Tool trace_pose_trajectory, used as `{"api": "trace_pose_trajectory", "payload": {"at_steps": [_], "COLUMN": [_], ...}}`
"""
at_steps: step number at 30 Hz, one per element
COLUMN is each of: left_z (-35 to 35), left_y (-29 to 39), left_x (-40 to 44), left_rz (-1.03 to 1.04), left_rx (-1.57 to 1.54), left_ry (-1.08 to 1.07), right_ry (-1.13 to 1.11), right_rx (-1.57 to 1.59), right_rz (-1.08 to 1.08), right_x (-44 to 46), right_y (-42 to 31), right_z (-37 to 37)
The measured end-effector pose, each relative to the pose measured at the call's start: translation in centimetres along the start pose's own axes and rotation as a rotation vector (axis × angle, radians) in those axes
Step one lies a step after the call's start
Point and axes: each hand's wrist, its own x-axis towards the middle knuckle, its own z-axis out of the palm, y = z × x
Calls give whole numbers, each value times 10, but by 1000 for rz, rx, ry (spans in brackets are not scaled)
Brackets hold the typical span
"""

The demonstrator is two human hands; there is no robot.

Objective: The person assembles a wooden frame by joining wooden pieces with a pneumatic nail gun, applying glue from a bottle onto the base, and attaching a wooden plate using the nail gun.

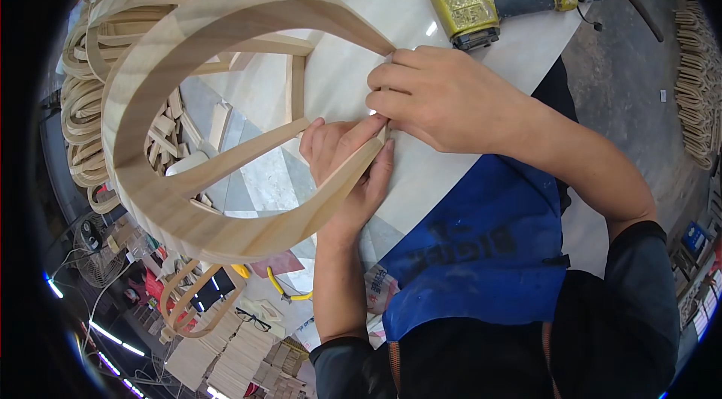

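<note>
A large curved wooden frame (131, 121) stands on the pale tabletop (417, 196), its round bend toward the left. My left hand (350, 162) is closed around the lower end of the frame, with the thumb on the near side. Above and to the right of it, my right hand (444, 98) has its fingers bent together at the frame's open end, close to my left fingertips. Whatever is between the right fingers is hidden. A yellow nail gun (459, 0) lies on the table beyond my right hand.
Stacked curved wooden frames (83, 113) fill the left side. Small wood offcuts (169, 132) lie behind the frame. Yellow-handled pliers (282, 290) and glasses (253, 319) rest near the lower left. More bent pieces (696, 83) are piled at the far right.
</note>
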Motion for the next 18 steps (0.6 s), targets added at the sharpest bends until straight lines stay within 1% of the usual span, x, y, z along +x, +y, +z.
{"api": "trace_pose_trajectory", "payload": {"at_steps": [5,10,18], "left_z": [-4,1,1], "left_y": [3,-3,-4], "left_x": [3,-2,-2], "left_rz": [-5,32,31], "left_rx": [-35,-21,5], "left_ry": [-18,-22,-13], "right_ry": [-4,-1,8], "right_rx": [25,39,39], "right_rz": [36,45,49], "right_x": [-1,0,-1], "right_y": [-1,-4,-4], "right_z": [3,2,4]}}
